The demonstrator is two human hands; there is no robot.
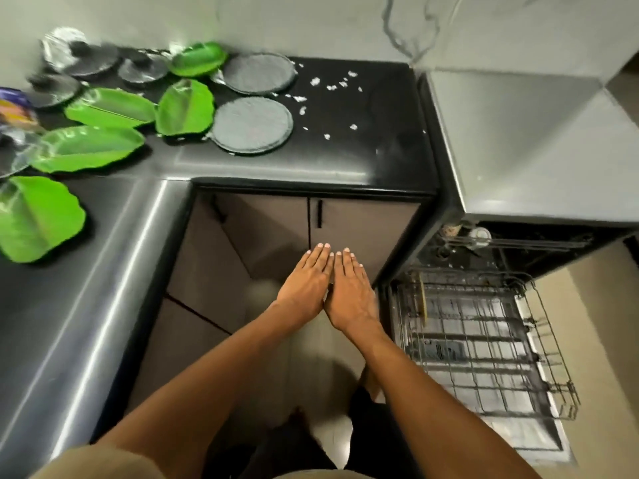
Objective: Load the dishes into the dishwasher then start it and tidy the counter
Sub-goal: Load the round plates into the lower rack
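Writing: no brand, label or lettering can be read anywhere; a blurred purple and orange packet [15, 110] at the far left shows colours only.
Left hand [304, 286]: flat, palm down, fingers straight and close together, holding nothing; its inner edge touches the right hand.
Right hand [351, 293]: flat and empty in the same way, held in the air in front of the brown cabinet doors [363, 233].
Dishwasher [529, 146]: just right of the right hand, door down.
Lower rack [484, 344]: pulled out to the right of and below the hands, wire, nearly bare.
Counter [345, 157]: black, above and left of the hands.
Green leaf-shaped plates [103, 108]: far up-left of the left hand, on the counter.
Round grey plates [252, 124]: above the left hand, beside the green ones.
White crumbs [328, 88]: scattered above both hands, right of the grey plates.
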